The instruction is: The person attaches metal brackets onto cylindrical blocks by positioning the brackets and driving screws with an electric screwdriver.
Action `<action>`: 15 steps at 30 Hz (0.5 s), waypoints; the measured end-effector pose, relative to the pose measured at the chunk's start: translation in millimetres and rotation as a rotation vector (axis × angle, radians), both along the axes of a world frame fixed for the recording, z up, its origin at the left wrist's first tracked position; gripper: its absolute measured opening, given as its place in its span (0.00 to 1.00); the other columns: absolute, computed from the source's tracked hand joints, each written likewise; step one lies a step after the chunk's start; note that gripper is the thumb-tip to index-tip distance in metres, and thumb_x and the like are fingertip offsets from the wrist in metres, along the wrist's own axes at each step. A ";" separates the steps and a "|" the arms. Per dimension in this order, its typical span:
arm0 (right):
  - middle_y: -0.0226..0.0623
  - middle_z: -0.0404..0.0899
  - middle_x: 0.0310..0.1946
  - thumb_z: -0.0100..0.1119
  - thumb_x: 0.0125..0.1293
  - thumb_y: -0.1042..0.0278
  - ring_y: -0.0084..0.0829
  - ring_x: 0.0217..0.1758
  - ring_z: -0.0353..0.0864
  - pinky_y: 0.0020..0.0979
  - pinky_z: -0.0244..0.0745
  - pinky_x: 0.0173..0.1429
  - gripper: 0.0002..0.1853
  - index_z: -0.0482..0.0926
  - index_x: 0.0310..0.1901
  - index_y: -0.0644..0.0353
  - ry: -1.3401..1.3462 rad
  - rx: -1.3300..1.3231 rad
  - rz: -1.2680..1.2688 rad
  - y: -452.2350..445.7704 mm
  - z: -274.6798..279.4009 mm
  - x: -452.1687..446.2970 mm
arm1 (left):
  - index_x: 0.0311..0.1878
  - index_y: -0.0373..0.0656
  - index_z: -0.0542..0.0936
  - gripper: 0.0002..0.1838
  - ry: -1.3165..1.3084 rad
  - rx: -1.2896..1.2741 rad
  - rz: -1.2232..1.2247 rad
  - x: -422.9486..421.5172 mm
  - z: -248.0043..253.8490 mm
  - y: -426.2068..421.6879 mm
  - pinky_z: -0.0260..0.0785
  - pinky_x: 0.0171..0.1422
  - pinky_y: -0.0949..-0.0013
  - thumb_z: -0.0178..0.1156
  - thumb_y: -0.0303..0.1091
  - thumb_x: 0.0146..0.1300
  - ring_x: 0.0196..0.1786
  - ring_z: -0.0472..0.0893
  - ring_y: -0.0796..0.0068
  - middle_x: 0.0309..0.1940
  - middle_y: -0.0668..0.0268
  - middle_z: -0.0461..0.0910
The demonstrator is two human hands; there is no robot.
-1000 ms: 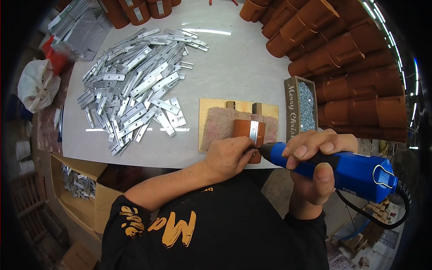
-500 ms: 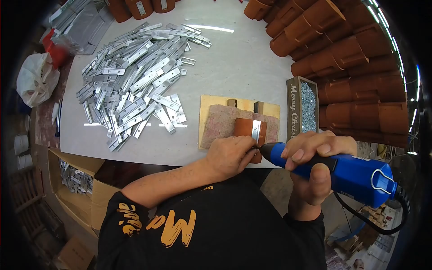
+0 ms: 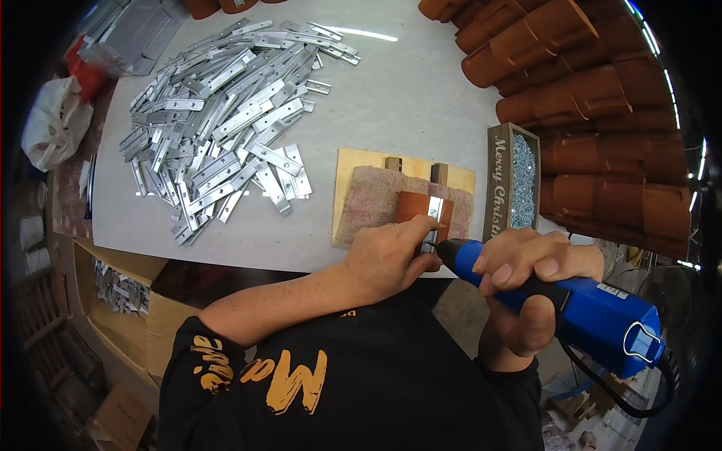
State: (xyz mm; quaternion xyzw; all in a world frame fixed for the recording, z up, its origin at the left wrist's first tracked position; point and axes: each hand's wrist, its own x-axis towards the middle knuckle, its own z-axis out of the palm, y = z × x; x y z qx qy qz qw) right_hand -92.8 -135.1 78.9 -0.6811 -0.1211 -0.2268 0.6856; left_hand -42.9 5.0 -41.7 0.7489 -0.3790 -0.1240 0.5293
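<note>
A brown curved piece (image 3: 411, 207) with a silver metal strip (image 3: 435, 207) on it lies on a pinkish cloth pad (image 3: 370, 199) over a light wooden board (image 3: 347, 159). My left hand (image 3: 387, 255) is closed around the near part of the piece, its index finger by the strip and its thumb below. In my right hand (image 3: 530, 274) is a blue power screwdriver (image 3: 608, 316), held with the fingers wrapped round it. The dark tip of the screwdriver points left and ends beside the strip, close to my left fingertips.
Many silver strips (image 3: 226, 128) are heaped on the table (image 3: 391, 83). A box of screws (image 3: 522, 180) stands right of the board. Brown cylindrical pieces (image 3: 571, 105) are stacked at the right. A cardboard box (image 3: 113, 331) holds more strips at the lower left.
The index finger of my left hand has opened away from the thumb and now reaches up along the strip. The view has shifted slightly, and the screwdriver stays in my right hand.
</note>
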 end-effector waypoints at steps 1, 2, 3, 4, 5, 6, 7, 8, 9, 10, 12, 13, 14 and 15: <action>0.41 0.78 0.35 0.69 0.63 0.65 0.32 0.34 0.80 0.38 0.79 0.44 0.22 0.65 0.49 0.60 0.002 -0.006 0.011 -1.5 -0.6 1.1 | 0.49 0.43 0.72 0.22 0.002 -0.003 0.000 0.6 0.6 -0.1 0.73 0.31 0.58 0.71 0.38 0.55 0.31 0.83 0.57 0.28 0.60 0.80; 0.41 0.78 0.35 0.69 0.63 0.64 0.32 0.34 0.80 0.37 0.79 0.44 0.22 0.65 0.49 0.60 0.003 -0.010 0.024 -3.9 -1.5 1.5 | 0.49 0.43 0.72 0.23 0.004 -0.005 0.001 0.5 2.1 0.2 0.73 0.32 0.58 0.71 0.37 0.54 0.31 0.83 0.57 0.28 0.60 0.80; 0.41 0.78 0.34 0.69 0.63 0.64 0.32 0.35 0.80 0.37 0.79 0.43 0.22 0.65 0.49 0.60 0.001 -0.016 0.029 -4.2 -2.6 2.7 | 0.50 0.42 0.72 0.23 0.006 -0.007 0.003 0.6 2.8 0.3 0.73 0.32 0.58 0.71 0.37 0.54 0.31 0.83 0.56 0.28 0.60 0.80; 0.41 0.78 0.34 0.69 0.62 0.65 0.31 0.35 0.80 0.36 0.79 0.43 0.23 0.65 0.49 0.60 -0.001 -0.022 0.035 -4.6 -3.8 3.8 | 0.52 0.43 0.72 0.25 -0.007 -0.010 0.013 0.1 2.0 0.1 0.72 0.31 0.59 0.71 0.35 0.53 0.30 0.83 0.58 0.27 0.62 0.80; 0.41 0.78 0.34 0.70 0.62 0.65 0.31 0.35 0.80 0.35 0.79 0.42 0.23 0.65 0.50 0.60 -0.006 -0.029 0.032 -3.3 -4.9 5.1 | 0.55 0.44 0.72 0.27 -0.019 -0.014 0.024 -0.8 0.5 -0.4 0.72 0.31 0.61 0.71 0.33 0.52 0.29 0.82 0.60 0.26 0.64 0.79; 0.41 0.78 0.34 0.70 0.61 0.66 0.31 0.35 0.80 0.34 0.79 0.42 0.23 0.65 0.50 0.60 0.009 -0.024 0.026 -1.5 -4.7 4.8 | 0.57 0.45 0.71 0.29 -0.034 -0.019 0.034 -1.3 -0.9 -0.5 0.72 0.31 0.62 0.71 0.30 0.51 0.28 0.82 0.62 0.25 0.65 0.79; 0.41 0.78 0.34 0.70 0.61 0.66 0.31 0.35 0.80 0.33 0.79 0.42 0.23 0.66 0.50 0.60 0.024 -0.018 0.021 0.3 -4.5 4.6 | 0.58 0.45 0.71 0.30 -0.031 -0.021 0.037 -2.2 -1.7 -0.2 0.72 0.31 0.62 0.71 0.31 0.51 0.28 0.82 0.62 0.25 0.65 0.79; 0.42 0.79 0.35 0.71 0.61 0.67 0.31 0.35 0.80 0.33 0.79 0.41 0.23 0.66 0.49 0.60 0.060 0.000 0.013 2.8 -1.8 3.1 | 0.59 0.45 0.71 0.31 -0.031 -0.024 0.041 -2.3 -2.0 -0.3 0.72 0.31 0.61 0.71 0.31 0.51 0.28 0.82 0.62 0.24 0.65 0.79; 0.42 0.80 0.36 0.71 0.60 0.68 0.30 0.35 0.80 0.32 0.79 0.41 0.23 0.66 0.49 0.60 0.078 -0.010 0.044 2.2 0.7 3.3 | 0.60 0.46 0.71 0.32 -0.034 -0.029 0.045 -2.0 -2.1 -0.7 0.73 0.31 0.61 0.71 0.31 0.51 0.28 0.82 0.61 0.24 0.65 0.79; 0.43 0.80 0.37 0.71 0.60 0.69 0.30 0.35 0.80 0.31 0.79 0.41 0.23 0.66 0.49 0.60 0.096 -0.020 0.074 1.7 3.2 3.4 | 0.61 0.46 0.69 0.33 -0.012 -0.020 0.038 -3.0 -1.4 -0.6 0.73 0.32 0.60 0.71 0.33 0.52 0.29 0.82 0.59 0.26 0.63 0.80; 0.45 0.81 0.39 0.70 0.61 0.69 0.30 0.35 0.81 0.31 0.79 0.40 0.22 0.67 0.50 0.59 0.059 -0.049 0.166 -6.3 7.7 6.6 | 0.63 0.46 0.67 0.35 0.019 -0.001 0.019 -2.3 0.4 0.4 0.73 0.34 0.57 0.72 0.39 0.54 0.32 0.83 0.55 0.30 0.59 0.81; 0.46 0.82 0.41 0.69 0.62 0.68 0.30 0.34 0.81 0.32 0.79 0.40 0.22 0.67 0.51 0.59 0.022 -0.040 0.193 -9.3 10.0 7.5 | 0.65 0.46 0.66 0.37 0.072 0.027 0.001 -0.9 1.5 1.2 0.74 0.34 0.57 0.72 0.40 0.53 0.32 0.83 0.54 0.30 0.58 0.81; 0.46 0.82 0.42 0.69 0.63 0.67 0.30 0.33 0.81 0.32 0.79 0.39 0.22 0.67 0.51 0.58 -0.015 -0.031 0.220 -12.3 12.3 8.4 | 0.67 0.47 0.64 0.39 0.125 0.056 -0.018 0.5 2.5 2.1 0.74 0.35 0.57 0.72 0.41 0.53 0.32 0.83 0.53 0.30 0.57 0.81; 0.46 0.82 0.43 0.68 0.63 0.65 0.30 0.33 0.81 0.33 0.79 0.39 0.21 0.67 0.52 0.58 -0.086 0.041 0.215 -17.1 14.5 7.3 | 0.68 0.47 0.63 0.42 0.180 0.087 -0.039 1.4 3.5 2.9 0.74 0.36 0.57 0.73 0.43 0.53 0.33 0.83 0.53 0.31 0.56 0.81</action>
